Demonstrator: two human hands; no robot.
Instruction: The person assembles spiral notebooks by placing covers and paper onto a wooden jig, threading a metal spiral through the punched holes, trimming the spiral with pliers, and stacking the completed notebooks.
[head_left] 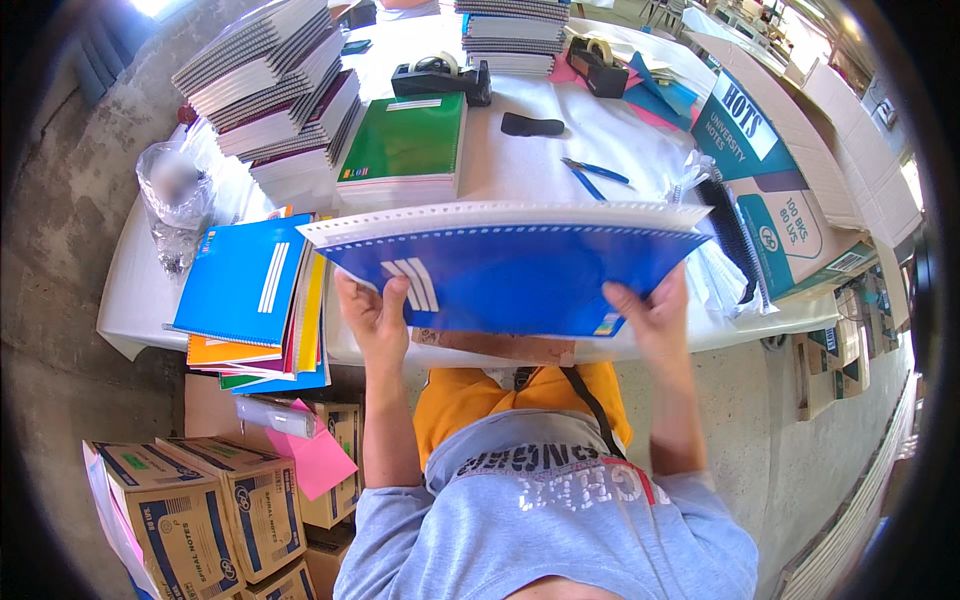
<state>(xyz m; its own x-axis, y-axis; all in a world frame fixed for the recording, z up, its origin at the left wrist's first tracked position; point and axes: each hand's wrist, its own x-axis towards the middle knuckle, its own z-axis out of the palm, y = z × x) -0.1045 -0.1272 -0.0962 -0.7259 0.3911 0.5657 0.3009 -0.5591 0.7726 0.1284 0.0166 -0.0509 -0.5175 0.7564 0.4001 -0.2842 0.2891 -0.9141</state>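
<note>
Between both hands I hold an unbound blue-covered notebook (pixel 520 280), raised above the near edge of the table. A row of punched holes runs along its far edge, with white sheets showing behind the cover and no wire visible in the holes. My left hand (pixel 378 315) grips its left end, thumb on the cover. At the right end my right hand (pixel 652 312) does the same; the fingers of both hands are partly hidden beneath. Beyond it lies a green-covered stack of notebooks (pixel 405 140). To the left, near my left hand, sits a pile topped by a blue notebook (pixel 240 275).
Tall stacks of spiral notebooks (pixel 265 80) stand at the back left. Two tape dispensers (pixel 440 78), blue-handled pliers (pixel 595 175) and a black strap-like piece (pixel 532 125) lie on the table. An open carton (pixel 790 220) is at the right; more cartons (pixel 180 515) stand below left.
</note>
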